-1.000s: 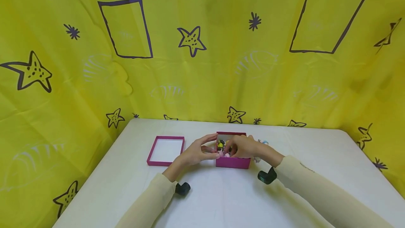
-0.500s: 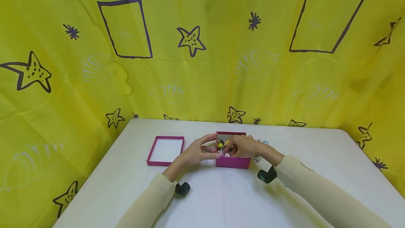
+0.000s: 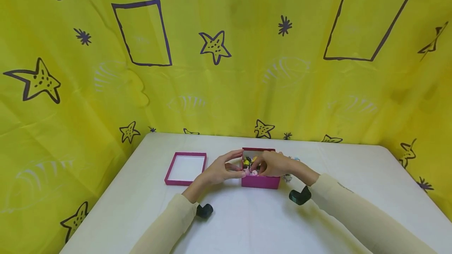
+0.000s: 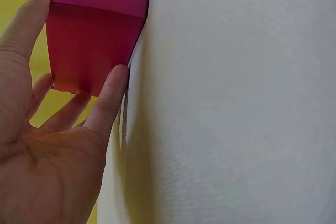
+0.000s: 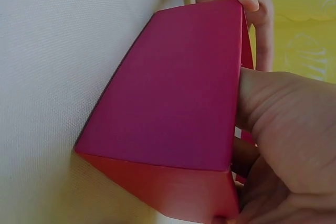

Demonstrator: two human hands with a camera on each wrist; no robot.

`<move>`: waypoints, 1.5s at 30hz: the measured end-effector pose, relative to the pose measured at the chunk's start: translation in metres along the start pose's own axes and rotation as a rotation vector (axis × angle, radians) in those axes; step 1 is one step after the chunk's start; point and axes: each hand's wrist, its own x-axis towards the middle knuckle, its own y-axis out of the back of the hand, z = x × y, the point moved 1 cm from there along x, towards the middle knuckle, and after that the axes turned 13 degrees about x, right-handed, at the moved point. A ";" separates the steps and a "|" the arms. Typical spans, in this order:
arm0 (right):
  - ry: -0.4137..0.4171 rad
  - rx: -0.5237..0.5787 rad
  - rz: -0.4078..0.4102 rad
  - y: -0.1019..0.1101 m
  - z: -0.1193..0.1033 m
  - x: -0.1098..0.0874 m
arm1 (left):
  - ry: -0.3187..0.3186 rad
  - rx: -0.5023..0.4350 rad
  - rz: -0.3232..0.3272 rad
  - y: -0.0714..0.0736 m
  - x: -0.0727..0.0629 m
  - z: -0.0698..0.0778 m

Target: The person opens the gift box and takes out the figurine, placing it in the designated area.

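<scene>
A magenta box [image 3: 260,182] stands without its lid, with several small toy figures in it, among them a yellow and black one [image 3: 246,161] and a pink one [image 3: 254,173]. My left hand [image 3: 218,168] holds the box's left end, thumb at the near rim corner and fingers against the end wall; the left wrist view shows those fingers on the red side. My right hand [image 3: 273,164] reaches over the near wall, its fingers bent down among the figures. The wall and the hand itself hide those fingertips, so whether they pinch a figure is unclear.
A shallow lid [image 3: 185,169] with a white inside and magenta edges lies left of the box. Small toy figures [image 3: 287,177] lie on the white table [image 3: 233,222] to the right, partly behind my right wrist. A yellow patterned cloth [image 3: 240,89] hangs behind.
Both hands keep nearly the same place at the box; only slight shifts of the right fingers show. The whole head view has moved down by a few pixels.
</scene>
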 end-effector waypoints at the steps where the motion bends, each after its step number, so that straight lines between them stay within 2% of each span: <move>1: 0.003 0.008 -0.004 0.000 0.000 -0.001 | 0.001 -0.001 -0.001 0.000 0.000 0.000; 14: -0.019 0.065 -0.052 0.004 0.003 -0.001 | 0.005 -0.013 0.000 -0.001 0.000 -0.001; 24: -0.025 0.079 -0.089 0.014 -0.006 -0.006 | -0.002 -0.011 0.007 -0.001 -0.001 -0.002; 32: 0.008 0.100 -0.082 0.021 -0.009 -0.011 | 0.009 -0.011 -0.001 -0.001 0.001 -0.003; 38: 0.056 0.132 -0.054 0.024 -0.009 -0.015 | 0.009 -0.016 -0.003 -0.001 0.002 -0.003; 45: 0.088 0.112 0.065 0.025 -0.007 -0.019 | 0.011 -0.011 -0.001 0.000 0.001 -0.003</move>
